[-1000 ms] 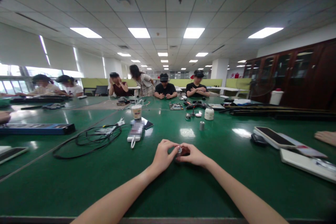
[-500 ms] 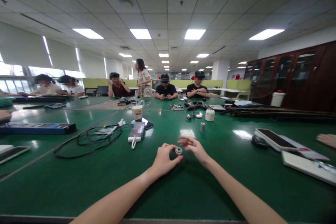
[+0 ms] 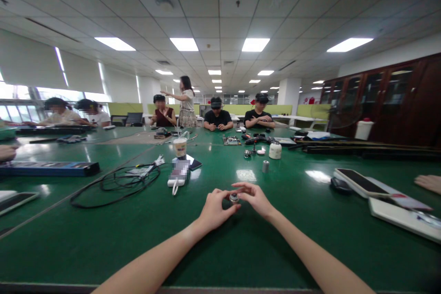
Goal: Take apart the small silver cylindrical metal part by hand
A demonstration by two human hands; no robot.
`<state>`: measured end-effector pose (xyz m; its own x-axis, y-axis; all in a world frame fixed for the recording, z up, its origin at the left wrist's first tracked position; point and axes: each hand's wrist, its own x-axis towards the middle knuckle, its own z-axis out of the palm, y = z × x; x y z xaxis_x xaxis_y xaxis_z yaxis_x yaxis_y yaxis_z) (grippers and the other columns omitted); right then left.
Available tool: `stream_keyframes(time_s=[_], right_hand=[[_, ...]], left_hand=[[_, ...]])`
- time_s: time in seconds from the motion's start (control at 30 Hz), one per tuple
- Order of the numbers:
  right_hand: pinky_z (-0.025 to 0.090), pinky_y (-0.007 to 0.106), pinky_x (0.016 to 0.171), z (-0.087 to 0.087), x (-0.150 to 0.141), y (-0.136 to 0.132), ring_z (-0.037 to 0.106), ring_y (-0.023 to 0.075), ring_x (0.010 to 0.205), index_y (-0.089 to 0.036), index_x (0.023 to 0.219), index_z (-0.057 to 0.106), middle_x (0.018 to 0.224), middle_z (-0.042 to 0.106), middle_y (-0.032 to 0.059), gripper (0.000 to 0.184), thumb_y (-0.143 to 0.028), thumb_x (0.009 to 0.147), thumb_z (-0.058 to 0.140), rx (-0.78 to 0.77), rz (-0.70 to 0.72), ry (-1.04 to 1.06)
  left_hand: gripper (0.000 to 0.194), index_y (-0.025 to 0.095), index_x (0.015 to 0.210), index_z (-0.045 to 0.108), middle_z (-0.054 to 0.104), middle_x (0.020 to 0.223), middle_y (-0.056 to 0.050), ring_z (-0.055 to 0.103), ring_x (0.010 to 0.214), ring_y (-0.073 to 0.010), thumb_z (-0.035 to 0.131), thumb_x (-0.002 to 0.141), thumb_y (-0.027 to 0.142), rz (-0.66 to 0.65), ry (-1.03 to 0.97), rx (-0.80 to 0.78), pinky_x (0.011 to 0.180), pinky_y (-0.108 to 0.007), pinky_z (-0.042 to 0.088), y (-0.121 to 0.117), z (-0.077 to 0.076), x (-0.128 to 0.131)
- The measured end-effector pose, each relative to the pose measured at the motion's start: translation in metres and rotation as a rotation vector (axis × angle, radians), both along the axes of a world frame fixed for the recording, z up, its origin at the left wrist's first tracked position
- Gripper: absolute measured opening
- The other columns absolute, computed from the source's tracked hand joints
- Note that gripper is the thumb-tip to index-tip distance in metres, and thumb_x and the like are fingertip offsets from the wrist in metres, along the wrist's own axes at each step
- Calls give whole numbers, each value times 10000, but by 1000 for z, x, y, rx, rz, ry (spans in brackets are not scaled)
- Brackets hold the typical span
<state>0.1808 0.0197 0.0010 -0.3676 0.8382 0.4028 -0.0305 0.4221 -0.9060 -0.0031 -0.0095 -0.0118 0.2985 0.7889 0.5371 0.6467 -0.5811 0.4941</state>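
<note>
A small round silver metal part (image 3: 234, 199) stands at the middle of the green table's near half, its top facing up. My left hand (image 3: 215, 209) is closed around it from the left, thumb in front and fingers behind. From the right, my right hand (image 3: 254, 198) reaches over the part, thumb and fingertips closed at its upper edge. The fingers partly cover the part, so its exact kind is unclear. Beyond my hands a grey metal cylinder (image 3: 265, 166) stands upright.
Left lie a coiled black cable (image 3: 113, 183), a power bank (image 3: 178, 174) and a cup (image 3: 180, 147). A white jar (image 3: 275, 150) stands farther off. Phones and boxes (image 3: 361, 183) lie right, near another person's hand (image 3: 429, 183). Several people sit across the table (image 3: 193, 252).
My right hand has moved left onto the metal part and its fingers have closed there. My left hand stays put. In the background, a standing person has raised an arm.
</note>
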Motion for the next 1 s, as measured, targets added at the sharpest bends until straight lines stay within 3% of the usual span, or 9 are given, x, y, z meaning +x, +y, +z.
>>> stream_keyframes(time_s=[0.2,0.43,0.63,1.0], right_hand=[[533,440,860,-2,1,3,715,239,808,-175,1003,689,794,747,49,293,-309,745,722,86,-114,-49],[537,452,892,-1,-3,-3,704,253,921,-191,1046,681,957,752,79,346,-324,736,753,154,-128,-99],[548,457,877,-2,-4,-5,716,263,911,-190,1060,696,939,763,81,344,-344,757,748,167,-115,-126],[556,448,869,-3,-4,0,721,268,894,-183,976,697,917,761,89,293,-382,765,738,211,-205,-83]], left_hand=[[297,208,1022,715,725,949,-63,616,932,-264,715,797,401,-1,-10,-2,823,-371,462,0,1,0],[289,215,1025,714,719,938,-63,616,926,-258,710,796,390,-11,-16,-6,817,-356,472,0,1,0],[344,227,1100,697,720,948,-63,615,935,-263,701,798,391,-22,-21,-7,822,-362,475,1,1,-1],[275,227,1030,710,719,932,-57,622,914,-252,706,795,370,-27,-45,-6,820,-355,480,2,-1,0]])
